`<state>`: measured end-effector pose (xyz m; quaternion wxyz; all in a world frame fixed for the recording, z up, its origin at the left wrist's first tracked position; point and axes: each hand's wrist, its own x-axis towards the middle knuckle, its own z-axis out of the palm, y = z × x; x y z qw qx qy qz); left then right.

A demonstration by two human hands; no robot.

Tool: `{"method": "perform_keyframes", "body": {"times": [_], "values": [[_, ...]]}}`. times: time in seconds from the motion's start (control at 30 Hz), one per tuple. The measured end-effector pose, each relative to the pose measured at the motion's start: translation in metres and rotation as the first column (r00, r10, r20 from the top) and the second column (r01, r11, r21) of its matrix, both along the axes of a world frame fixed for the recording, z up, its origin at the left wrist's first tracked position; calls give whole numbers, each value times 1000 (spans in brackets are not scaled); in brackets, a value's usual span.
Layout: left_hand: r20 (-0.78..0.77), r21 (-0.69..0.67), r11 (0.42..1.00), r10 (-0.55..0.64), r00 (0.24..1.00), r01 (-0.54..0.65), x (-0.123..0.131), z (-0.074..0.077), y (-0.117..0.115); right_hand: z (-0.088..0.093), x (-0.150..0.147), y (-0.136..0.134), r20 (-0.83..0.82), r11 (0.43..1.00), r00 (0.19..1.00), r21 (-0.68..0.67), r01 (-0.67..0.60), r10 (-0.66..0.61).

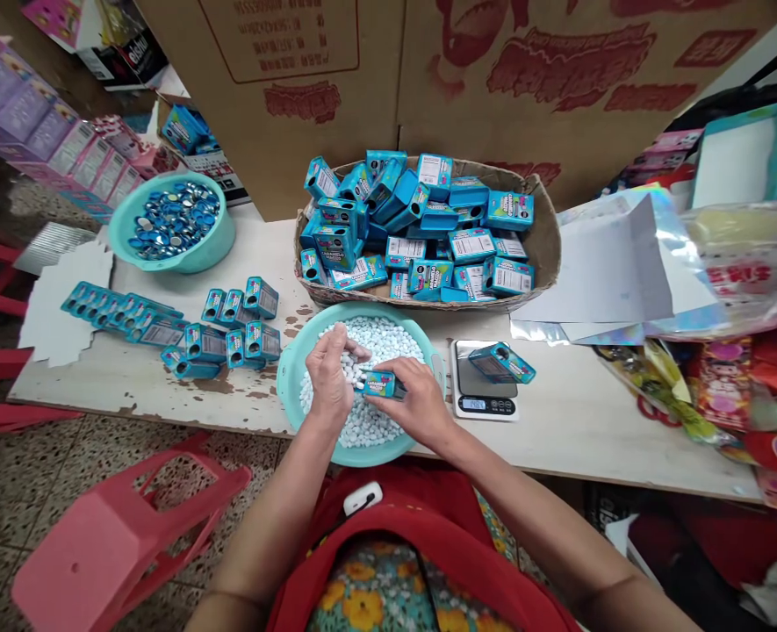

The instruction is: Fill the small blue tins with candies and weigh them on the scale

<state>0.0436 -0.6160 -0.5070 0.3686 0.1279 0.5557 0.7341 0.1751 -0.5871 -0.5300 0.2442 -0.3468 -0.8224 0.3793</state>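
My right hand (420,399) grips a small blue candy box (380,384) on its side, one end toward my left hand. My left hand (330,373) is curled at that end with white candies (355,369) in its fingers. Both hands are over a turquoise basin (289,399) that holds a heap of the same small white candies (375,430). Right of the basin, a digital kitchen scale (486,408) with a lit display carries another blue box (503,362), lying tilted and jutting past the scale's edge.
Behind the basin, a cut-down cardboard tray (546,254) holds many blue boxes. Several more blue boxes (205,342) are grouped on the table's left, near a turquoise bowl (220,246) of shiny blue-and-silver pieces. Paper sheets (599,263) and bagged goods lie right. A red stool (98,544) stands lower left.
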Motion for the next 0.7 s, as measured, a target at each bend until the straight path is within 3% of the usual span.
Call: {"method": "perform_keyframes", "body": {"times": [0.13, 0.4, 0.7], "values": [[22, 5, 1000, -11, 1000, 10, 5, 2, 1, -1, 2, 1, -1, 1000, 1000, -15, 15, -16], [-118, -12, 1000, 14, 993, -16, 9, 8, 2, 7, 6, 3, -78, 999, 996, -37, 32, -35], [-132, -3, 1000, -13, 991, 12, 17, 4, 6, 2, 8, 3, -79, 998, 995, -47, 50, -54]]}}
